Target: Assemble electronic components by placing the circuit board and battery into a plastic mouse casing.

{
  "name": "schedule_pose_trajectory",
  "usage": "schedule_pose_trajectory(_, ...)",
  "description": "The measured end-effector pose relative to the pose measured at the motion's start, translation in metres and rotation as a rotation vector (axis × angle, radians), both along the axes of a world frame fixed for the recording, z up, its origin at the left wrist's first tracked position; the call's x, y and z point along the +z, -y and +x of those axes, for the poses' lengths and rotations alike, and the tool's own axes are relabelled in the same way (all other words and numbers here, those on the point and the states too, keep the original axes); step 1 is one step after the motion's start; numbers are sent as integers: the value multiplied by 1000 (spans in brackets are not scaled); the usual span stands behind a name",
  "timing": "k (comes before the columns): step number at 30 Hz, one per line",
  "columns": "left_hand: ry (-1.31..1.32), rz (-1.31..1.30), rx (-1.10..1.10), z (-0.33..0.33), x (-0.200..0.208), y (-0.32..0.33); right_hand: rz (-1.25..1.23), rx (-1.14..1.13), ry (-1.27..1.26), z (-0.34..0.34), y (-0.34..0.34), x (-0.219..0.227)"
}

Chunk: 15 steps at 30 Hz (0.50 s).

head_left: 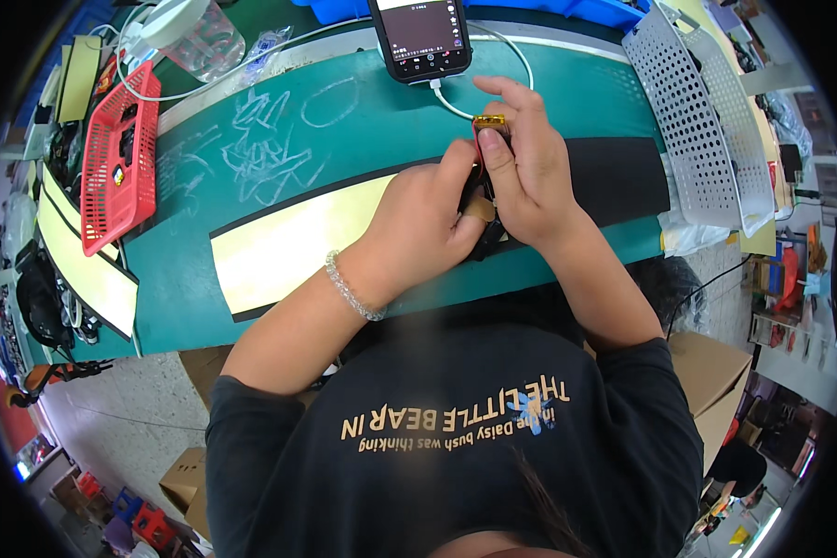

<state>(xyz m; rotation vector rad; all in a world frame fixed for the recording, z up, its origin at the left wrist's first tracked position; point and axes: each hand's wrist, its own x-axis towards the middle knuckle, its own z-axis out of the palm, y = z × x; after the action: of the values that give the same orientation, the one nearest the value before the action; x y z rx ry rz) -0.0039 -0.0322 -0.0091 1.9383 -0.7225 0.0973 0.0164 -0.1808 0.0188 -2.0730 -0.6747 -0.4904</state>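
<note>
My right hand pinches a small battery with yellow tape at its top end, thumb on its near side. Red and dark wires run down from the battery toward my left hand. The left fingers are closed around a small black part, mostly hidden between both hands, so its kind does not show. A tan band sits near the left thumb tip. Under the hands lies a long strip, with a pale yellow face at left and a black sheet at right.
A phone with a white cable stands at the far edge of the green mat. At left are a red basket with small black parts and more yellow strips. A clear jar stands behind; a white perforated basket is at right.
</note>
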Motion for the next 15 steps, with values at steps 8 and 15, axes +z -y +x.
schedule_pose_trajectory(8, -30, -75, 29, -1, 6, -1, -55, -25, 82, 5, 3, 0)
schedule_pose_trajectory(15, -17, -35, -16, 0, 3, -4, -226, 35, 182, 8, 12, -2)
